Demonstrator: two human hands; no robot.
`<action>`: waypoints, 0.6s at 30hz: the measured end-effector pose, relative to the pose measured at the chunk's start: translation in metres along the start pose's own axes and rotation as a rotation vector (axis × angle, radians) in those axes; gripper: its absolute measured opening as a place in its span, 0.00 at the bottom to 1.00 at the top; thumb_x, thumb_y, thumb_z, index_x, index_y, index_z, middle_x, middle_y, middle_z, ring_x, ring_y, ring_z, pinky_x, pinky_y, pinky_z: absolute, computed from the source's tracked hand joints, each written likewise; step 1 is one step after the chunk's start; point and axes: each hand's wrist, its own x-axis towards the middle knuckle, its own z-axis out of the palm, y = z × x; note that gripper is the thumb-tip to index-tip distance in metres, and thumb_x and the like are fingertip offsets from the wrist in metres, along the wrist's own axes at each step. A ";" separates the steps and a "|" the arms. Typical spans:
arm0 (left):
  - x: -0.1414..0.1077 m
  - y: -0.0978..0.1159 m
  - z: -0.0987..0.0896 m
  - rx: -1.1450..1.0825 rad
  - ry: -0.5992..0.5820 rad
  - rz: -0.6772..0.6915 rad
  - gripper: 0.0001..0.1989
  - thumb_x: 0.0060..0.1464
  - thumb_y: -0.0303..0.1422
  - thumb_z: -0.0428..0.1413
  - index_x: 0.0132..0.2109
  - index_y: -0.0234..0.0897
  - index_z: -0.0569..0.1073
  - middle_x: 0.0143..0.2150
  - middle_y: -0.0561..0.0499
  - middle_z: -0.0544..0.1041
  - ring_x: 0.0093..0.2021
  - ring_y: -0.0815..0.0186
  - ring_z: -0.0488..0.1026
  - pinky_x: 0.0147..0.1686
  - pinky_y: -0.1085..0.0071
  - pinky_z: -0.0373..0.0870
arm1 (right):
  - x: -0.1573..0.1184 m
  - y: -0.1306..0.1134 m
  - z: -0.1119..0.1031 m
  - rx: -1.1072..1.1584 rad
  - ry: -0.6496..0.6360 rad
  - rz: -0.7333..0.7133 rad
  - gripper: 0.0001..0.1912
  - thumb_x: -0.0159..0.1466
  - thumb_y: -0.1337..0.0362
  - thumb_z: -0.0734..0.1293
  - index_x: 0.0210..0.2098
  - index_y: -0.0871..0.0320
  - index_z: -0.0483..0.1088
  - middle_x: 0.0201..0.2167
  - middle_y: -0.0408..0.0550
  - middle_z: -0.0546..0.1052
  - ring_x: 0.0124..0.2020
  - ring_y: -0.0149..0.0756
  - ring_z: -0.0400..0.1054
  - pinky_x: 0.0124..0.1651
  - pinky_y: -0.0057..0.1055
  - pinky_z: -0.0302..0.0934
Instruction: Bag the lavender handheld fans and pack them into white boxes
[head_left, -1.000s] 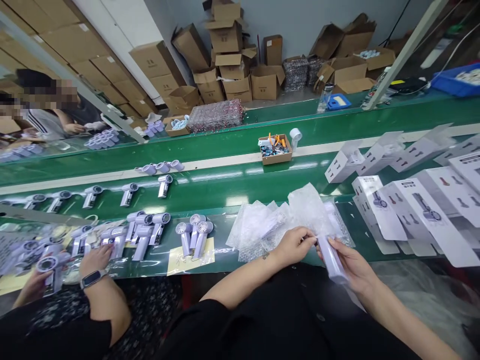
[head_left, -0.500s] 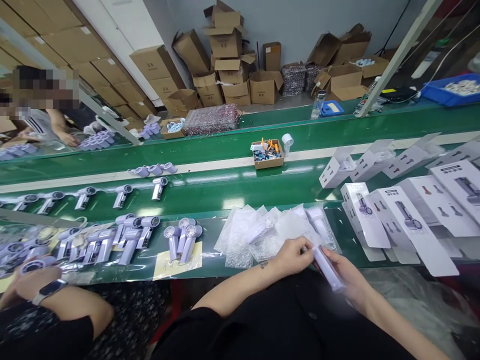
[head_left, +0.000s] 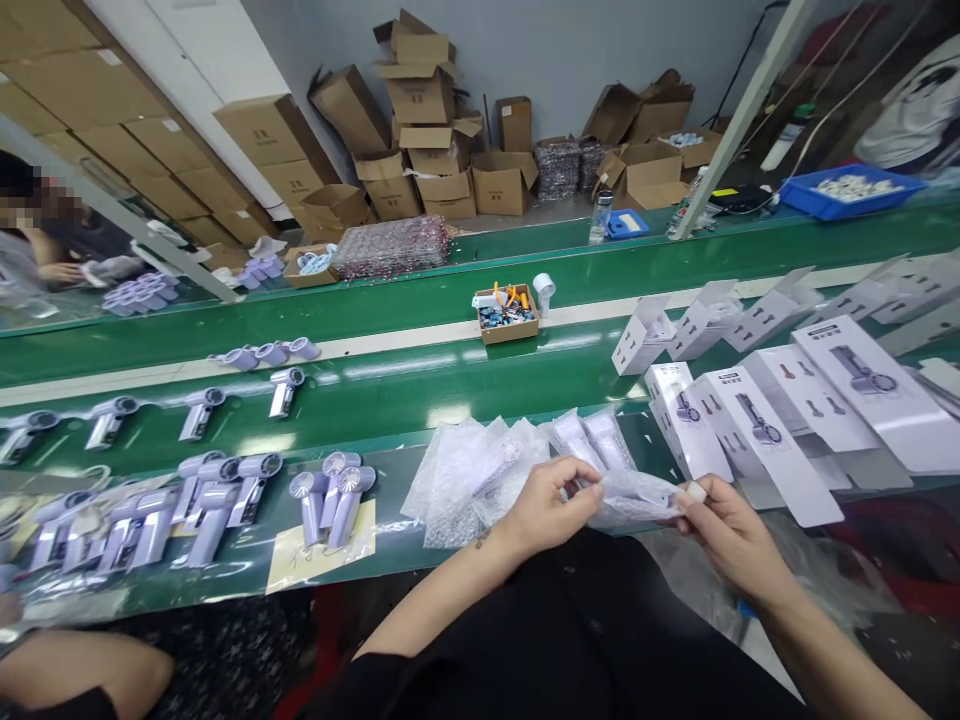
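Observation:
A bubble-wrap bag (head_left: pixel 636 497) with something pale purple inside, which looks like a handheld fan, is stretched sideways between my hands above the bench's front edge. My left hand (head_left: pixel 551 503) is closed on its left end, thumb against the curled fingers. At the right end, my right hand (head_left: pixel 731 530) pinches the plastic, and a small white piece (head_left: pixel 696 491) shows by those fingertips. Just beyond my left hand lie several bagged purple fans (head_left: pixel 491 465). Two more wrapped fans (head_left: pixel 609 440) rest behind the held bag.
Open printed cartons (head_left: pixel 757 420) stand on the right. To the left, bare purple fans (head_left: pixel 334 495) lie on a yellow paper (head_left: pixel 285 568), with more beyond. A small box of parts (head_left: pixel 510 325) sits on the green conveyor (head_left: pixel 390 385). A co-worker's arm (head_left: pixel 90 665) is at lower left.
The held bag has turned from slanting downward to lying nearly level. My right hand has moved from along its side to its right end. The view has shifted right.

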 end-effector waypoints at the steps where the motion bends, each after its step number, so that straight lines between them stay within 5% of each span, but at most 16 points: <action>1: 0.000 0.001 -0.002 0.065 -0.022 0.107 0.27 0.44 0.38 0.62 0.52 0.36 0.69 0.47 0.42 0.72 0.45 0.59 0.69 0.40 0.66 0.69 | 0.000 -0.002 0.006 0.068 -0.023 -0.002 0.12 0.63 0.57 0.65 0.26 0.54 0.60 0.20 0.38 0.66 0.27 0.30 0.65 0.33 0.27 0.59; 4: 0.005 -0.004 0.000 0.208 -0.198 0.275 0.48 0.32 0.38 0.68 0.61 0.42 0.59 0.56 0.41 0.64 0.54 0.54 0.63 0.47 0.61 0.67 | -0.003 -0.002 0.031 0.168 -0.188 0.009 0.11 0.62 0.58 0.65 0.28 0.55 0.59 0.20 0.39 0.68 0.25 0.30 0.66 0.30 0.27 0.58; 6: 0.010 -0.012 0.007 0.237 -0.262 0.283 0.40 0.36 0.35 0.67 0.59 0.42 0.63 0.51 0.44 0.68 0.50 0.57 0.66 0.48 0.62 0.66 | -0.008 -0.001 0.037 0.152 -0.288 0.015 0.11 0.63 0.57 0.63 0.29 0.55 0.59 0.21 0.41 0.71 0.24 0.31 0.67 0.28 0.28 0.58; 8: 0.012 -0.020 0.014 0.232 -0.269 0.281 0.34 0.39 0.32 0.65 0.55 0.41 0.66 0.49 0.46 0.70 0.47 0.60 0.68 0.49 0.64 0.65 | -0.016 -0.001 0.020 0.040 -0.325 0.009 0.10 0.63 0.56 0.63 0.31 0.55 0.61 0.24 0.44 0.73 0.27 0.34 0.68 0.30 0.30 0.61; 10: 0.012 -0.026 0.016 0.234 -0.250 0.270 0.27 0.39 0.28 0.63 0.51 0.40 0.70 0.44 0.49 0.72 0.44 0.61 0.68 0.46 0.66 0.66 | -0.024 0.001 -0.022 -0.231 -0.165 -0.044 0.12 0.58 0.56 0.67 0.37 0.54 0.65 0.33 0.50 0.74 0.35 0.42 0.70 0.37 0.39 0.64; 13: 0.011 -0.034 0.010 0.193 -0.129 0.188 0.11 0.41 0.27 0.60 0.37 0.37 0.73 0.36 0.52 0.70 0.38 0.65 0.68 0.40 0.70 0.66 | -0.026 0.018 -0.108 -0.845 0.503 -0.213 0.26 0.45 0.57 0.74 0.42 0.54 0.68 0.52 0.62 0.67 0.54 0.65 0.59 0.47 0.57 0.59; 14: 0.012 -0.035 0.006 0.135 -0.086 0.133 0.08 0.42 0.28 0.59 0.35 0.36 0.73 0.35 0.52 0.70 0.36 0.66 0.67 0.37 0.72 0.66 | -0.023 0.027 -0.135 -1.014 0.609 -0.238 0.25 0.44 0.58 0.73 0.41 0.53 0.69 0.58 0.63 0.61 0.59 0.71 0.50 0.50 0.63 0.54; 16: 0.014 -0.038 -0.001 -0.057 -0.058 -0.019 0.10 0.45 0.32 0.59 0.38 0.37 0.72 0.33 0.54 0.69 0.30 0.71 0.66 0.28 0.76 0.64 | -0.011 0.044 -0.177 -1.154 0.630 -0.327 0.16 0.48 0.61 0.69 0.38 0.52 0.70 0.61 0.61 0.59 0.63 0.68 0.46 0.54 0.64 0.50; 18: 0.019 -0.039 -0.008 -0.316 -0.054 -0.177 0.16 0.46 0.36 0.60 0.42 0.38 0.71 0.30 0.55 0.68 0.22 0.75 0.62 0.19 0.79 0.58 | 0.006 0.052 -0.198 -1.144 0.578 -0.473 0.08 0.53 0.62 0.65 0.34 0.51 0.71 0.56 0.58 0.66 0.59 0.60 0.57 0.56 0.56 0.53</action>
